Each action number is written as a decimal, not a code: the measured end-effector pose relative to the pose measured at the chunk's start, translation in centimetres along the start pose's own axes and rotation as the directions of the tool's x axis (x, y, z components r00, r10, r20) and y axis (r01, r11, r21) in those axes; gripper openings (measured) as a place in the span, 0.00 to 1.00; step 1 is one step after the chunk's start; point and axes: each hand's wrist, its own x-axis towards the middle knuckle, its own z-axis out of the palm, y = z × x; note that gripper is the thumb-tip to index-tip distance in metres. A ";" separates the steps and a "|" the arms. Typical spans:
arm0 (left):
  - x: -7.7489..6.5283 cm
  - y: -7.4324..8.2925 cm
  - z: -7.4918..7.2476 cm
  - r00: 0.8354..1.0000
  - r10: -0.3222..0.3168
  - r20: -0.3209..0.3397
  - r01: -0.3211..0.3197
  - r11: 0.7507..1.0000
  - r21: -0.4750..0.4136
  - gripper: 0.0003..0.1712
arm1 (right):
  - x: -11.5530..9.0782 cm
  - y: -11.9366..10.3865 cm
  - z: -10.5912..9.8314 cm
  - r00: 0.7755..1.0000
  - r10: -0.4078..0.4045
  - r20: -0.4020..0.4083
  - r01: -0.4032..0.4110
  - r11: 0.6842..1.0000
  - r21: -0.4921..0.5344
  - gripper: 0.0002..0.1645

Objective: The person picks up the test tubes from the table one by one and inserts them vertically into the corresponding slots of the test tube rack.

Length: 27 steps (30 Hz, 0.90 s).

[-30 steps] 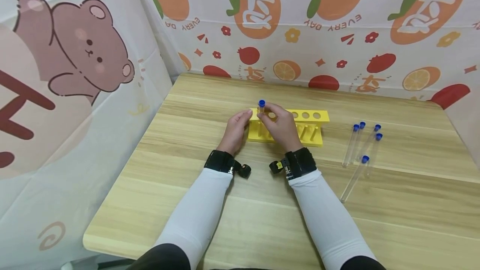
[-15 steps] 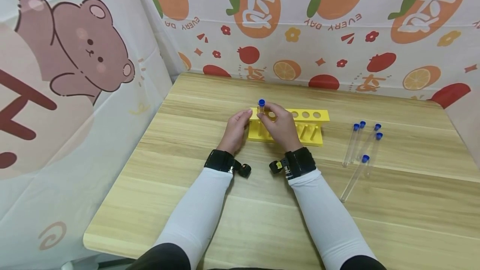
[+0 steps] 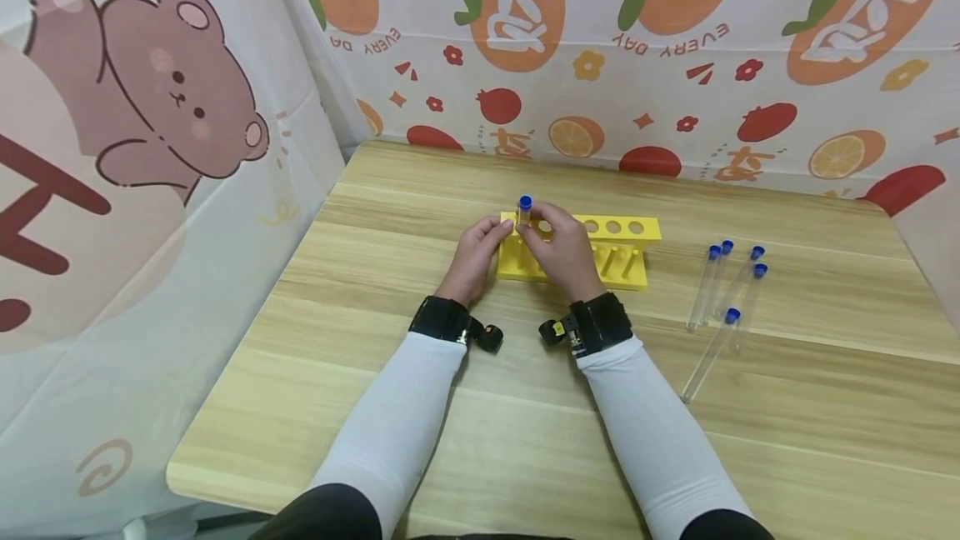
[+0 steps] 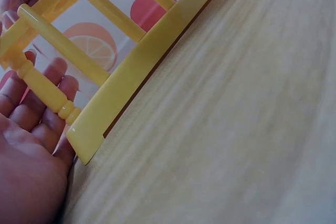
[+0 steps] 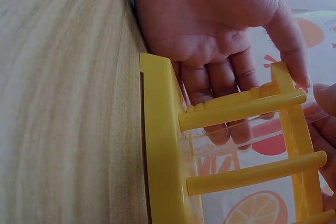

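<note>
A yellow test tube rack stands upright on the table, with a row of round holes in its top plate. My left hand grips its left end. In the left wrist view the fingers reach behind the rack's end post. My right hand pinches a clear test tube just below its blue cap, above the top plate's left end. The right wrist view shows this tube's clear body running down inside the rack, its lower end close to the base. The right hand covers the middle holes in the head view.
Several clear test tubes with blue caps lie on the table to the right of the rack, one of them nearer the front. A white cloth with printed fruit hangs behind the table; another with a bear hangs at left.
The left thumb and fingertip have moved slightly right, closer to the tube. The head view has shifted a little. The right hand keeps its pinch on the tube.
</note>
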 end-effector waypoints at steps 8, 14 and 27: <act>-0.5 1.1 0.1 1.000 -0.022 0.022 0.021 1.000 0.016 0.16 | 0.0 0.0 0.0 1.000 0.002 0.002 -0.002 1.000 -0.008 0.16; -1.4 2.3 0.5 1.000 -0.023 0.018 0.023 1.000 0.021 0.16 | 0.1 0.1 0.1 1.000 0.013 0.006 -0.013 1.000 -0.020 0.17; -1.1 2.1 0.4 0.999 -0.025 0.020 0.025 0.999 0.021 0.18 | 0.0 0.4 0.2 1.000 -0.001 0.003 0.002 1.000 -0.016 0.17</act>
